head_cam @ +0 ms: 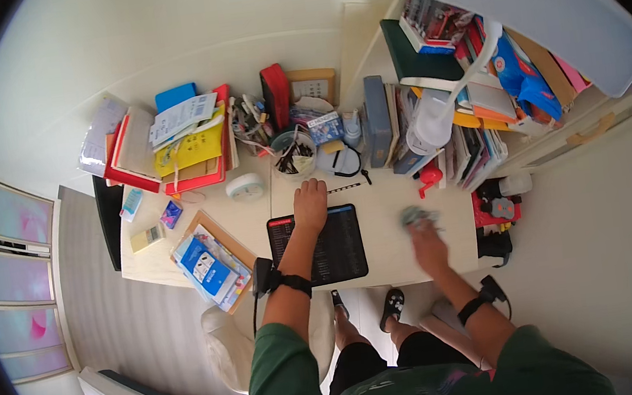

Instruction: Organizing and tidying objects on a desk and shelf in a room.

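My right hand [430,245] is on the right side of the pale wooden desk [389,236], gripping a crumpled grey-green cloth [417,216]. Both hand and cloth look blurred. Over the upper edge of a black printed desk mat [337,248] lies my left hand [311,204], back upward and fingers curled. Whether anything is beneath its fingers is hidden. Just right of those fingers is a thin black-and-white strip [344,187], with a small black object [366,177] at its far end.
Behind my left hand stand a clear tub of small items [294,156] and a white round clock [245,188]. Stacked books and papers [191,142] fill the back left. A lamp [430,121] and upright books [379,121] stand at right. A booklet pile [212,269] overhangs the front edge.
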A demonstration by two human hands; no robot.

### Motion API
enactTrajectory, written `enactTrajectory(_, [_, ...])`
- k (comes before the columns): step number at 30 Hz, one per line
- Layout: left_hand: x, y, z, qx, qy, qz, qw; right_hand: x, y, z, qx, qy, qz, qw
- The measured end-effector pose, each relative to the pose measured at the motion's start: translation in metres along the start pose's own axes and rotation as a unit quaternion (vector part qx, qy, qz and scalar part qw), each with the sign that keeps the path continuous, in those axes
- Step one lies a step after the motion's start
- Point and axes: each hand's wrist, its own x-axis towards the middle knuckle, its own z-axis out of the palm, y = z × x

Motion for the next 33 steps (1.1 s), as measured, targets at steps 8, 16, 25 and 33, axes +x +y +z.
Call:
enactTrajectory(8, [0.011,-0.062,-0.107,-0.258,0.197,-0.14,0.935,-0.042,0.038,-0.002,-0.065,-0.046,0.209,0.975])
enactTrajectory(16, [0.109,-0.134,-0.139,-0.325,0.342,-0.197,0.859,-0.028,-0.055,-0.03,0.008,-0.148,0.101,0.984])
enactTrajectory(25, [0.138,-0.143,-0.106,-0.124,0.265,-0.145,0.945,-0.024,-0.056,-0.039,0.0,-0.166,0.114,0.98])
enactTrajectory(33, [0.109,-0.144,-0.109,-0.136,0.249,-0.182,0.941,0.009,-0.025,-0.019,-0.088,-0.179,0.137,0.97])
